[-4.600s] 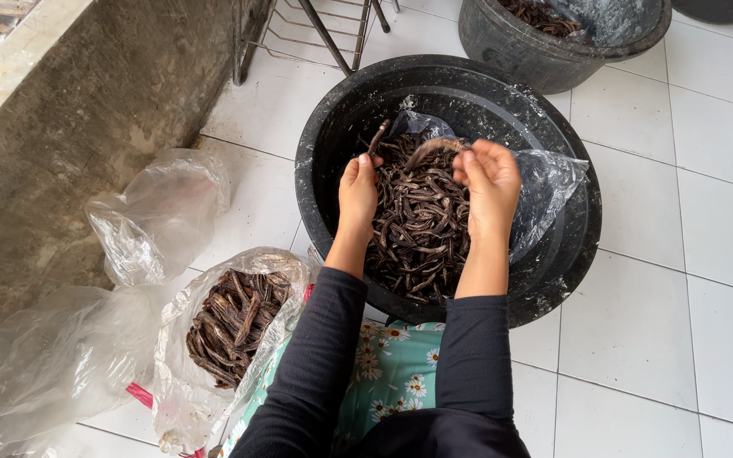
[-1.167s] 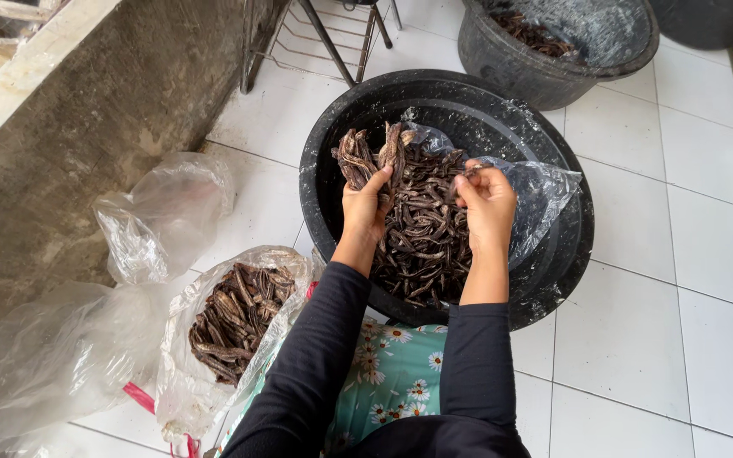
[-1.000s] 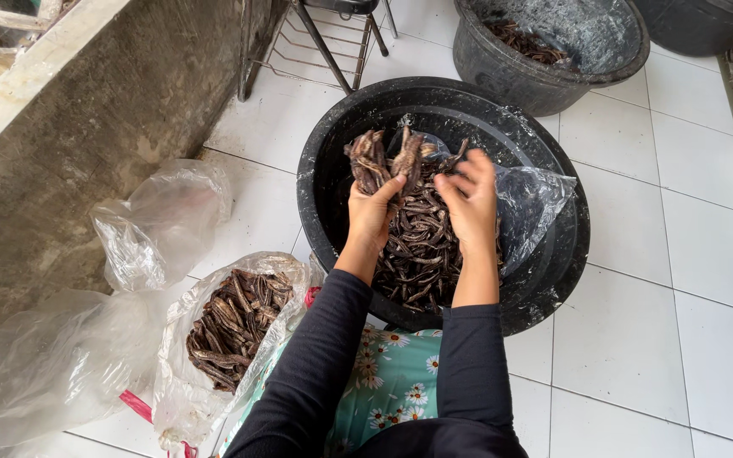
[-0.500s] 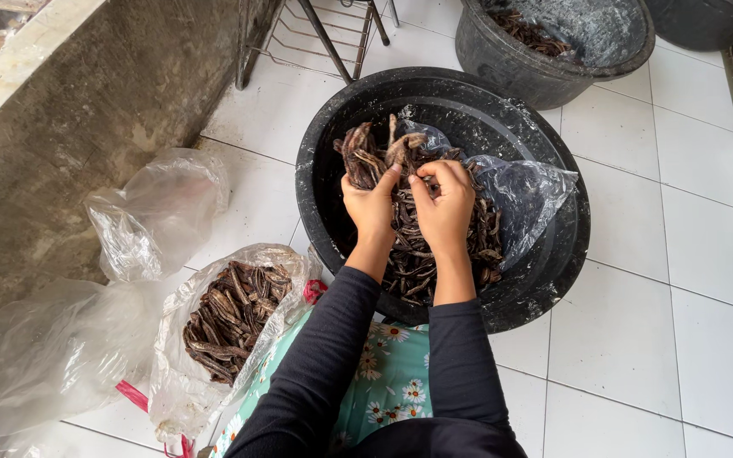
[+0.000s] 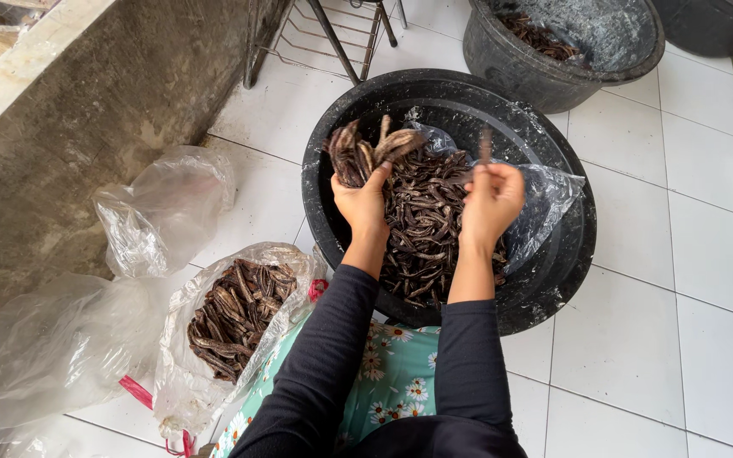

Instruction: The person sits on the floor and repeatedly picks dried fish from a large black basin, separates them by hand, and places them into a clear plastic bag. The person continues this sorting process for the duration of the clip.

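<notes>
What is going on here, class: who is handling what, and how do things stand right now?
A person in black sleeves bends over a large black basin lined with clear plastic and heaped with dark dried pods. The left hand holds up a bunch of pods; the right hand grips a pod or two, blurred. A clear bag of pods sits by the person's left side, on the white tiled floor.

Matt black plastic basin (image 5: 332,212); glossy white tiles (image 5: 706,280).

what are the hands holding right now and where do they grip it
The left hand grips a bunch of dark dried pods by their lower ends. The right hand pinches one blurred pod at its lower end.
</notes>
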